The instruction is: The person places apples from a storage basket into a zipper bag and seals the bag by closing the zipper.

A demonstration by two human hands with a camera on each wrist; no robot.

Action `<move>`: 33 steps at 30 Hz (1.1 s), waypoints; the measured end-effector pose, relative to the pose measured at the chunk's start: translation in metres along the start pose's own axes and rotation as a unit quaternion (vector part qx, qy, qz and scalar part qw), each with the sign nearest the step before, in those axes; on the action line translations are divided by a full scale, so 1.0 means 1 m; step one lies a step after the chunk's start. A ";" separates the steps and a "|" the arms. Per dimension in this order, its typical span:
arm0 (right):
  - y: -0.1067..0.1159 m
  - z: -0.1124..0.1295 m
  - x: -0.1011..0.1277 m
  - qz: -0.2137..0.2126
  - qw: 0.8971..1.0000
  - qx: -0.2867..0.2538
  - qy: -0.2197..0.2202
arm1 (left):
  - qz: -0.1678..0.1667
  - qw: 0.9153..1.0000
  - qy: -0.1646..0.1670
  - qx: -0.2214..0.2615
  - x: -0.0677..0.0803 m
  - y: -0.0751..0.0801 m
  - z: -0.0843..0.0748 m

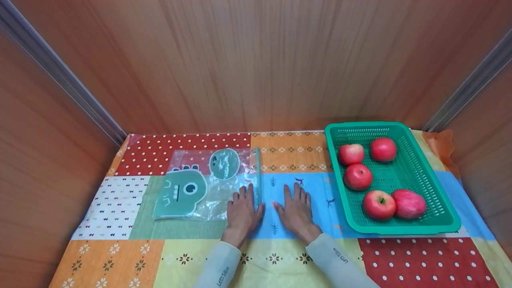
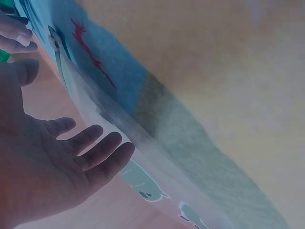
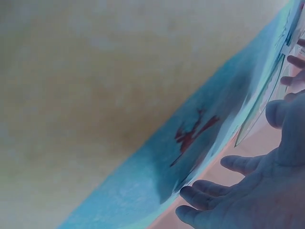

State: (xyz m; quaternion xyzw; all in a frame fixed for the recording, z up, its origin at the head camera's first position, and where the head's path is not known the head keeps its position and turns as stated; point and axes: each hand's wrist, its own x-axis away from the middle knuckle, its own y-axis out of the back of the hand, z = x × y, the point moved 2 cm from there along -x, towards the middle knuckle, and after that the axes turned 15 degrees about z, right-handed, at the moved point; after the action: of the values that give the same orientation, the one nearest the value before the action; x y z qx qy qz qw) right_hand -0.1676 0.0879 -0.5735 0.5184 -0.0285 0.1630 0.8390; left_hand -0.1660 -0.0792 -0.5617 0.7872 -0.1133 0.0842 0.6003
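Observation:
My left hand (image 1: pixel 243 210) lies flat with straight fingers on the right edge of a clear plastic zip bag (image 1: pixel 208 184) printed with a green cartoon monster. My right hand (image 1: pixel 296 208) rests flat on the blue patch of the patchwork tablecloth (image 1: pixel 280 256), just right of the bag, holding nothing. In the left wrist view the left hand (image 2: pixel 71 157) shows its relaxed fingers beside the bag's edge (image 2: pixel 119 129). The right wrist view shows the right hand (image 3: pixel 248 191) open over the blue cloth (image 3: pixel 190 152). A green basket (image 1: pixel 444 208) to the right holds several red apples (image 1: pixel 358 177).
Wooden walls close in the table on three sides. The basket stands at the right, close to my right hand. The tablecloth's front patches lie below my sleeves (image 1: pixel 220 268).

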 end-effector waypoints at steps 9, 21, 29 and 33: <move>-0.004 0.008 0.000 -0.003 1.000 -0.006 0.018 | -0.009 1.000 0.006 -0.011 -0.004 -0.002 -0.009; -0.006 0.014 -0.002 0.019 1.000 -0.011 0.007 | -0.040 0.999 0.002 0.014 -0.007 -0.004 -0.010; -0.007 0.016 -0.003 -0.003 0.999 -0.026 0.030 | -0.055 0.998 -0.005 0.042 -0.004 -0.002 -0.010; -0.005 0.018 -0.004 -0.035 0.997 -0.033 0.065 | -0.056 0.997 0.001 0.045 -0.003 0.000 -0.009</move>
State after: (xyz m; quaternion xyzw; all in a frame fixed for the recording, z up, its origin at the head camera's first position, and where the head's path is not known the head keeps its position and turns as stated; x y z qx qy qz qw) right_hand -0.1675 0.0692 -0.5704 0.4796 0.0385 0.1659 0.8608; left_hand -0.1691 -0.0699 -0.5601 0.8182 -0.0640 0.0562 0.5686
